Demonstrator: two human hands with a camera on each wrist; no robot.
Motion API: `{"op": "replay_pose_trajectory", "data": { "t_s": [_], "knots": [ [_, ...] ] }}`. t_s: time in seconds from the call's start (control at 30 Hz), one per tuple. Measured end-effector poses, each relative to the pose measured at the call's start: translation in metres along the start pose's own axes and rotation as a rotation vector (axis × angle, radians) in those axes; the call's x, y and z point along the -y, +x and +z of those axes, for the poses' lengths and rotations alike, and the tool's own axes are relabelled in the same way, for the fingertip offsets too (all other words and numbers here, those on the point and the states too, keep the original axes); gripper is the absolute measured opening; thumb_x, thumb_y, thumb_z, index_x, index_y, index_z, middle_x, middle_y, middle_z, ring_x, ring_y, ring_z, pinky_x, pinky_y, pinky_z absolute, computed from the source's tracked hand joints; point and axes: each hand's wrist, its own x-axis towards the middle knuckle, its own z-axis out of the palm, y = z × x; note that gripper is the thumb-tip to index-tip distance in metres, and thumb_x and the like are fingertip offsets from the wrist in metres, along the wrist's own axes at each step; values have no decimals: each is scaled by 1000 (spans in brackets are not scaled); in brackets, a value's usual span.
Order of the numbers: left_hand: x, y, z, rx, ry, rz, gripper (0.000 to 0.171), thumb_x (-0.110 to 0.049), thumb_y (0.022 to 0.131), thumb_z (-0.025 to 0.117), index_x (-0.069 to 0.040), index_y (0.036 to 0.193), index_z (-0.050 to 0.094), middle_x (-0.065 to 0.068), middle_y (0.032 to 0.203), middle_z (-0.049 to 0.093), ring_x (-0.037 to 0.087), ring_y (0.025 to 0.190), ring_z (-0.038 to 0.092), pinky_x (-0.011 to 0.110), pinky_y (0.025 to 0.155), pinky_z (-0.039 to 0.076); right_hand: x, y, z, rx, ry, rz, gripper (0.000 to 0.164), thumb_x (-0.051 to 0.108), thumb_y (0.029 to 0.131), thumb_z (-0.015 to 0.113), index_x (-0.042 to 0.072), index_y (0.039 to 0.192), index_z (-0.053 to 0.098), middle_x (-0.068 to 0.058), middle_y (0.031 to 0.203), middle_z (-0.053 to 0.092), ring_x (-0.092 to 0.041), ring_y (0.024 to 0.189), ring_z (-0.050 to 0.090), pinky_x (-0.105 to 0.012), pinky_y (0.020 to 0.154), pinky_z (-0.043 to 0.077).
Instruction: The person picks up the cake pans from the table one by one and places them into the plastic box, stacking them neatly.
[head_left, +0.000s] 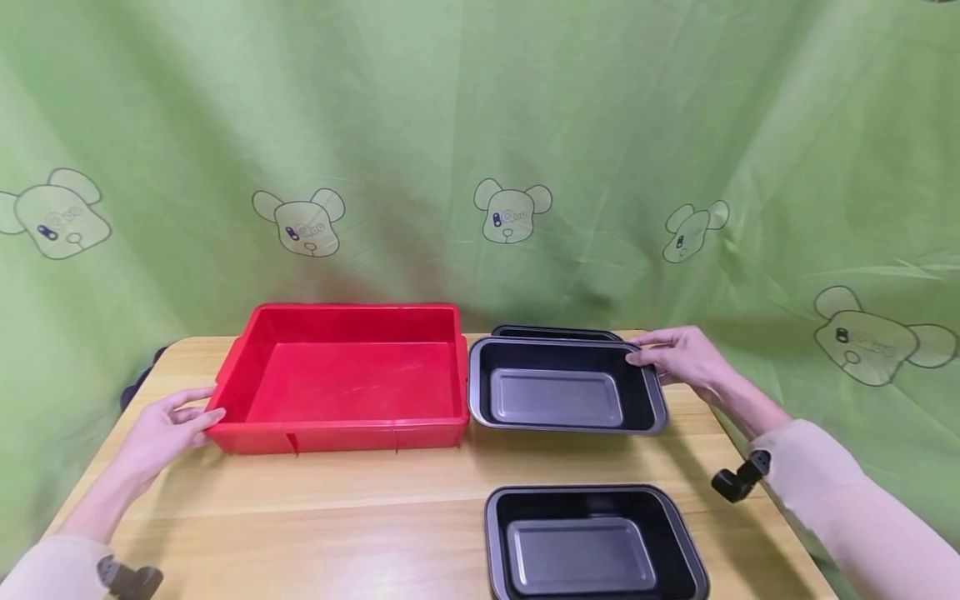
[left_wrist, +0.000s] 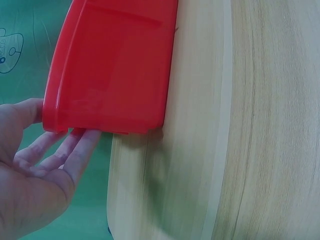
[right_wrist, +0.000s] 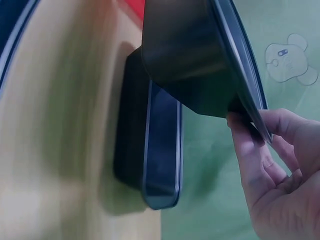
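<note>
My left hand (head_left: 161, 429) grips the front left corner of a red rectangular plastic tray (head_left: 341, 437), thumb over the rim. In the left wrist view, the fingers (left_wrist: 77, 152) reach against the tray's end from below the lip. My right hand (head_left: 688, 360) pinches the right end of a dark loaf pan (head_left: 555, 398) by its rim. That pan is lifted and tilted, its inside facing me, its left end right beside the tray. Behind and below it stands a second loaf pan (right_wrist: 162, 145), mostly hidden in the head view.
Another dark loaf pan (head_left: 583, 554) stands on the wooden table (head_left: 337, 517) at the front right. Behind the table hangs a green curtain (head_left: 405, 150) with bear-head prints. Each sleeve has a black wrist camera (head_left: 738, 479) strapped at the cuff.
</note>
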Motion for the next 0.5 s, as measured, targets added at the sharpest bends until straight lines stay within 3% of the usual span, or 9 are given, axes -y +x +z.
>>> {"op": "replay_pose_trajectory", "data": {
  "t_s": [0.23,0.5],
  "knots": [
    [0,0,-1,8,4,-5,73,-21,106,65,14,159,27,-10,110,73,-5,84,73,19,80,64,26,4,12,-21,-6,-5,62,12,93,79,-9,145,55,9,78,77,-3,69,70,-31,77,67],
    [2,1,1,3,-28,20,71,-19,105,67,14,156,31,-23,97,71,-4,82,73,19,78,64,47,14,39,-15,22,-7,61,12,92,80,-7,145,57,11,68,72,-1,59,61,-26,69,66]
  ]
}}
